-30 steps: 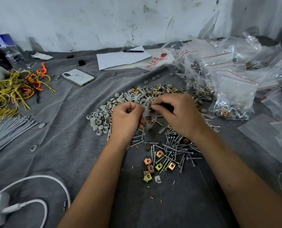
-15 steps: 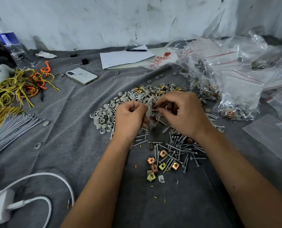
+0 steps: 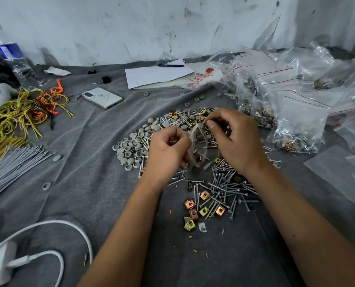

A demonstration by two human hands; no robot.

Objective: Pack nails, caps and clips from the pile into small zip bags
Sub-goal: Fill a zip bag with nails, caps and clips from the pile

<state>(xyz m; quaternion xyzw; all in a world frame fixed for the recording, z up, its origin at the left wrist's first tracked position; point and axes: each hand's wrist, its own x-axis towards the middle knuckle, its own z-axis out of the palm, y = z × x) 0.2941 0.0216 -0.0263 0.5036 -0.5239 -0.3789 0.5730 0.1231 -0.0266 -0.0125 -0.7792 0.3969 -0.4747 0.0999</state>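
A small clear zip bag (image 3: 197, 146) hangs between my hands over the pile, with clips and nails showing inside. My left hand (image 3: 166, 152) grips the bag's left edge with curled fingers. My right hand (image 3: 234, 139) is curled at the bag's mouth, thumb and fingers pinched together; what they pinch is hidden. Under them lies the pile: grey caps (image 3: 135, 146) to the left, silver nails (image 3: 224, 189) in front and gold and copper clips (image 3: 195, 210) nearest me.
Filled and empty zip bags (image 3: 296, 104) heap up at the right. A phone (image 3: 102, 97), paper with a pen (image 3: 158, 74), a water bottle (image 3: 17, 63), yellow and orange wires (image 3: 21, 112), grey ties (image 3: 13, 162) and a white charger cable (image 3: 48, 245) lie on the grey cloth.
Both hands stay at the bag. My right hand's fingers have shifted up toward the bag's mouth, and the bag now hangs more open between the hands.
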